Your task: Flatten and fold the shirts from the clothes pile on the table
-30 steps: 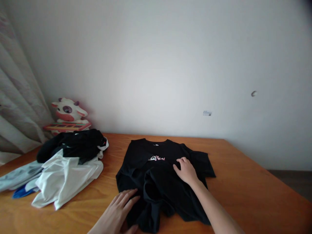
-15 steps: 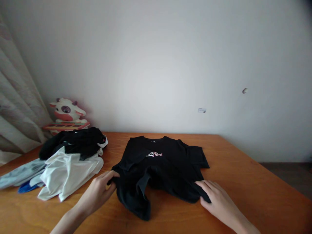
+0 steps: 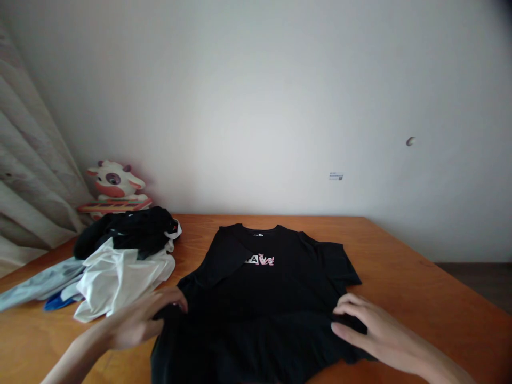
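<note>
A black T-shirt (image 3: 276, 288) lies front up on the wooden table, its collar toward the wall and a white and pink print on its chest. One sleeve spreads out at the right; the left sleeve lies folded inward over the body. My left hand (image 3: 142, 317), slightly blurred, grips the shirt's left side near the hem between thumb and fingers. At the right side, my right hand (image 3: 366, 325) pinches the black fabric. The shirt's lower edge runs out of view at the bottom.
Heaped at the left of the table (image 3: 412, 298) are black clothes (image 3: 128, 232), a white garment (image 3: 116, 274), a grey one (image 3: 44, 282) and something blue (image 3: 58, 303). Behind them sits a cow-shaped toy (image 3: 118, 181) with a keyboard, beside a curtain (image 3: 32, 144).
Both hands have moved apart and nearer the bottom of the view. The shirt's lower part, bunched before, is now spread wider and drawn toward me.
</note>
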`<state>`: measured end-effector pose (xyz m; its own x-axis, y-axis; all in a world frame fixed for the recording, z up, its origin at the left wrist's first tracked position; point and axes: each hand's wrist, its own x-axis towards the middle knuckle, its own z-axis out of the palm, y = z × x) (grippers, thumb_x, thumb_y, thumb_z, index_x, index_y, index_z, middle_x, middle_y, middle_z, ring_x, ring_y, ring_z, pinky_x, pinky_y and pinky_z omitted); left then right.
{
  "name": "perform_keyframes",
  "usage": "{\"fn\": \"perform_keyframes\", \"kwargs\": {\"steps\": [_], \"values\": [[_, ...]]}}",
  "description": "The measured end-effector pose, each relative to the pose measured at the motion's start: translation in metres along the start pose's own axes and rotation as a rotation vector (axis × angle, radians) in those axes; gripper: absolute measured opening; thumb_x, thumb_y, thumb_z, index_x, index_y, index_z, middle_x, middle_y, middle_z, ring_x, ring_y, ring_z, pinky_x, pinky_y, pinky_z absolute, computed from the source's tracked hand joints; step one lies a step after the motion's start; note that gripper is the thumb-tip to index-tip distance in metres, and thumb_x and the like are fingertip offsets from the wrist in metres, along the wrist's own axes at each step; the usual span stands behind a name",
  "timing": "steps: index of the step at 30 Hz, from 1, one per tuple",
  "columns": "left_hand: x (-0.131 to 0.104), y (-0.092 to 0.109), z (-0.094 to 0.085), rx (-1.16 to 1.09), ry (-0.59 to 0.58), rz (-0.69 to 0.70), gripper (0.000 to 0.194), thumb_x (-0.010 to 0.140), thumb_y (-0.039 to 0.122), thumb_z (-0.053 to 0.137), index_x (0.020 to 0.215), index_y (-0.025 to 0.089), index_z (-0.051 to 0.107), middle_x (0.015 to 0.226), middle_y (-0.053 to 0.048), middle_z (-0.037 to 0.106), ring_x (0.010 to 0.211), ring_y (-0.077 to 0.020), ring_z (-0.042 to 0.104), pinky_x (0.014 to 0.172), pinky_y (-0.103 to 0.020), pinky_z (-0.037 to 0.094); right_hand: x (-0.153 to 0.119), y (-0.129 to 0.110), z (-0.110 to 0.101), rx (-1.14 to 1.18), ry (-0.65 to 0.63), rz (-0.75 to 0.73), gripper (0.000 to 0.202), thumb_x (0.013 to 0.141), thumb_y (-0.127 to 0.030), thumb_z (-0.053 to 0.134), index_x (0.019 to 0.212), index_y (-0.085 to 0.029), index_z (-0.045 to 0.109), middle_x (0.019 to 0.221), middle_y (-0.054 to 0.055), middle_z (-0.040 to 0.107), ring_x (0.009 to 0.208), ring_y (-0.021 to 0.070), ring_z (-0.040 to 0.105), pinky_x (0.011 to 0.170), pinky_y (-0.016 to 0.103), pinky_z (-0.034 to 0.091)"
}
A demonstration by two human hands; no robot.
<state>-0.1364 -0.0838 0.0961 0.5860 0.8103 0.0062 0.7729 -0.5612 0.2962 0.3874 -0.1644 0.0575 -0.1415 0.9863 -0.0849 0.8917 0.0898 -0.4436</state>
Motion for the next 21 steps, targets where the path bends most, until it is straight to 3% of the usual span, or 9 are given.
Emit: {"fn": "perform_keyframes", "kwargs": {"steps": [2, 4, 6, 8, 10, 12, 15, 18, 21], "values": [[0.019, 0.014, -0.011, -0.161, -0.084, 0.011, 0.052, 0.068, 0.015, 0.043, 0.111, 0.028, 0.070, 0.112, 0.002, 0.073, 0.098, -0.0202, 0.067, 0.087, -0.024, 0.052, 0.021, -0.014, -0.001, 0.002, 0.100, 0.013, 0.045, 0.095, -0.062, 0.042, 0.106, -0.031, 0.074, 0.120, 0.006, 0.071, 0.115, 0.0251, 0.065, 0.103, 0.035, 0.048], [0.041, 0.034, -0.018, -0.288, -0.162, 0.057, 0.052, 0.076, 0.013, 0.039, 0.113, 0.030, 0.070, 0.116, 0.003, 0.072, 0.104, -0.0190, 0.066, 0.089, -0.024, 0.051, 0.044, -0.029, 0.006, -0.065, 0.160, 0.036, 0.050, 0.095, -0.059, 0.045, 0.123, -0.025, 0.068, 0.131, 0.010, 0.066, 0.125, 0.0275, 0.060, 0.108, 0.038, 0.044], [0.063, 0.056, -0.013, -0.337, -0.180, 0.117, 0.048, 0.088, 0.014, 0.032, 0.108, 0.031, 0.072, 0.113, 0.004, 0.073, 0.104, -0.0169, 0.067, 0.089, -0.024, 0.052, 0.066, -0.043, 0.020, -0.141, 0.148, 0.055, 0.058, 0.095, -0.057, 0.047, 0.138, -0.020, 0.059, 0.145, 0.014, 0.056, 0.137, 0.0300, 0.050, 0.113, 0.042, 0.040], [0.085, 0.075, 0.005, -0.287, -0.080, 0.155, 0.044, 0.099, 0.023, 0.030, 0.112, 0.030, 0.071, 0.118, 0.001, 0.072, 0.111, -0.0174, 0.066, 0.099, -0.028, 0.049, 0.087, -0.058, 0.038, -0.177, 0.104, 0.072, 0.065, 0.096, -0.056, 0.047, 0.150, -0.020, 0.048, 0.158, 0.015, 0.042, 0.147, 0.0310, 0.037, 0.117, 0.045, 0.033], [0.106, 0.082, 0.034, -0.121, 0.074, 0.147, 0.040, 0.102, 0.038, 0.037, 0.124, 0.026, 0.068, 0.132, -0.008, 0.067, 0.128, -0.0245, 0.058, 0.110, -0.040, 0.044, 0.106, -0.073, 0.055, -0.191, 0.067, 0.096, 0.070, 0.096, -0.059, 0.045, 0.156, -0.024, 0.038, 0.165, 0.014, 0.029, 0.152, 0.0332, 0.024, 0.121, 0.052, 0.023], [0.124, 0.077, 0.066, 0.036, 0.151, -0.004, 0.051, 0.100, 0.052, 0.041, 0.139, 0.023, 0.058, 0.152, -0.015, 0.051, 0.142, -0.0340, 0.044, 0.114, -0.056, 0.037, 0.123, -0.083, 0.069, -0.193, 0.041, 0.139, 0.073, 0.097, -0.065, 0.039, 0.158, -0.027, 0.031, 0.168, 0.013, 0.021, 0.154, 0.0353, 0.014, 0.122, 0.058, 0.014], [0.145, 0.050, 0.102, 0.128, 0.162, -0.156, 0.060, 0.100, 0.054, 0.041, 0.150, 0.022, 0.047, 0.161, -0.016, 0.038, 0.149, -0.0358, 0.033, 0.118, -0.060, 0.029, 0.144, -0.087, 0.082, -0.200, 0.046, 0.205, 0.078, 0.096, -0.073, 0.025, 0.160, -0.029, 0.026, 0.169, 0.012, 0.014, 0.155, 0.0379, 0.005, 0.120, 0.065, 0.004], [0.159, 0.022, 0.115, 0.157, 0.227, -0.188, 0.058, 0.101, 0.051, 0.041, 0.151, 0.022, 0.046, 0.161, -0.014, 0.039, 0.149, -0.0319, 0.034, 0.121, -0.057, 0.024, 0.160, -0.081, 0.086, -0.202, 0.065, 0.203, 0.081, 0.094, -0.077, 0.020, 0.160, -0.031, 0.026, 0.170, 0.010, 0.012, 0.155, 0.0383, 0.003, 0.119, 0.067, 0.000], [0.170, 0.006, 0.114, 0.163, 0.255, -0.191, 0.055, 0.101, 0.050, 0.041, 0.149, 0.024, 0.049, 0.160, -0.011, 0.041, 0.149, -0.0308, 0.035, 0.122, -0.055, 0.025, 0.175, -0.075, 0.084, -0.195, 0.072, 0.200, 0.082, 0.093, -0.078, 0.019, 0.160, -0.031, 0.026, 0.170, 0.009, 0.012, 0.155, 0.0365, 0.003, 0.119, 0.066, 0.000]]}}
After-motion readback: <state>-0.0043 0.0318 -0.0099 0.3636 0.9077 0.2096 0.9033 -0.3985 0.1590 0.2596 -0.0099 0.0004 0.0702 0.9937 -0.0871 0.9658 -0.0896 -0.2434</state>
